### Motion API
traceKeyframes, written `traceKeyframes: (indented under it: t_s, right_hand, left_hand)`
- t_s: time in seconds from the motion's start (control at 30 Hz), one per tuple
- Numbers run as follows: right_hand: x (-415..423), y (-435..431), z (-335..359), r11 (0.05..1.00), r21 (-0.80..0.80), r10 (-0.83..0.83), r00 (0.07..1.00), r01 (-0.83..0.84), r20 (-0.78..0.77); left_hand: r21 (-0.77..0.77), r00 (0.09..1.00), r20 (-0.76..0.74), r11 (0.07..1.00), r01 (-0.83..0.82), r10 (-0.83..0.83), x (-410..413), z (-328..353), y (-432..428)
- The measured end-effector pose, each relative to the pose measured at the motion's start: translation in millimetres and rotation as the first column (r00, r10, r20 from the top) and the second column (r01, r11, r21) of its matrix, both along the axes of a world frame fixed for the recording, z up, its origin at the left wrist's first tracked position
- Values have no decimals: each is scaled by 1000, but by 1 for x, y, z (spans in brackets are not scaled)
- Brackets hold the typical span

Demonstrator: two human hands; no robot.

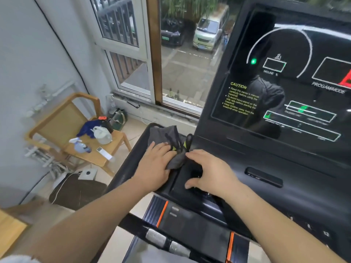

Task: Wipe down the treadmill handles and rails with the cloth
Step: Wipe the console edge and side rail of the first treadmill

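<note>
At the far left, a wooden chair (62, 120) is seen against the wall, and on its seat a spray bottle (79, 147), a white jug (102, 134), a blue garment (88, 127) and a remote control (103, 152) are laid close together. Beyond it a window (131, 44) is set in the wall, through which a parked van (209, 29) is visible below. The left handrail (131, 164) of the treadmill is seen rising towards the console, and the cloth (169, 133), grey with dark straps and a yellow-green patch, is bunched on the console's left corner at the top of that rail. The left hand (153, 166) is laid flat on the near part of the cloth, its fingers straight and close together, pressed down on the fabric. Just to its right, the right hand (210, 171) is arched over the black console surface, the thumb held wide and rested on the plastic; the fingers are bent down at the trailing edge of the cloth, and whether that edge is gripped cannot be told. The console screen (284, 82) is tilted up at the right, with a yellow caution notice printed on it.
</note>
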State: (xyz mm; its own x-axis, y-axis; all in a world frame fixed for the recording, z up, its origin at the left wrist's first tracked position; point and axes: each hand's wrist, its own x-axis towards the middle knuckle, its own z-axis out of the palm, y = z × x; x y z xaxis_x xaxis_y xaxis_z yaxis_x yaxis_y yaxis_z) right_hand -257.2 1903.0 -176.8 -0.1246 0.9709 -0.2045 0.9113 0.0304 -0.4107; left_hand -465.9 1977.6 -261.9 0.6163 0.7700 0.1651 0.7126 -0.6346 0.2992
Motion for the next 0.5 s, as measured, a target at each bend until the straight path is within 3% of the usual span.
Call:
traceKeyframes:
  t_s: [0.13,0.33,0.5]
  right_hand:
    - [18,1,-3,984,141,-115,993,112,10]
    - [-15,3,-9,997,7,71,997,-71,8]
    - [-28,-22,-27,987,-31,158,978,-155,132]
  left_hand:
    - [43,999,-8,998,34,-34,-9,-1,-10]
    - [58,971,-138,981,-187,194,25,13,-20]
    - [180,996,-81,983,-29,44,-28,3,-68]
